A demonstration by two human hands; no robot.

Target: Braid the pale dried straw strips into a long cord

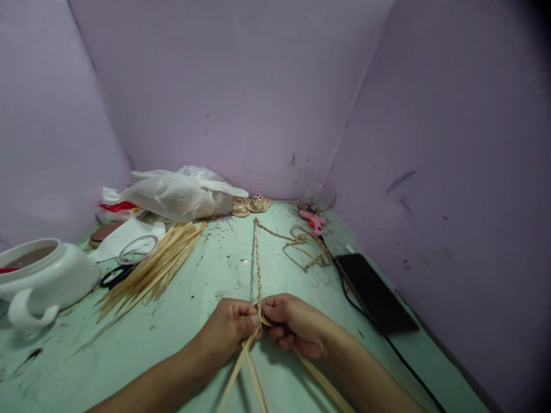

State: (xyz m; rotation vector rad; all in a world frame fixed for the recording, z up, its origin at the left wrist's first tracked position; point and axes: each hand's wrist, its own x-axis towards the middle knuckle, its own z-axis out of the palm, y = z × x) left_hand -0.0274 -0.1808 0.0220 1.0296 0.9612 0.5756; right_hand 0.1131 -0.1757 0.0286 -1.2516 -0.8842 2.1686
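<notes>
A thin braid of straw-coloured strips (pixel 258 264) runs away from my hands over the green table, turns at a point near the back and trails off to the right in loose loops. My left hand (pixel 232 327) pinches the near end of the braid, where two loose strips (pixel 245 364) hang down towards me. On the other side, my right hand (pixel 293 324) is closed on another flat strip (pixel 325 384), which passes under the palm and out below the wrist. Both hands meet at the point where the strips join the braid.
Left of me lie a bundle of dry strips (pixel 159 264), black-handled scissors (pixel 115 277) and a white pot (pixel 55 281). A white plastic bag (pixel 181 195) rests at the back. On the right are a pink glue gun (pixel 314 221), a dark phone (pixel 374 292) and a black cable (pixel 404 361).
</notes>
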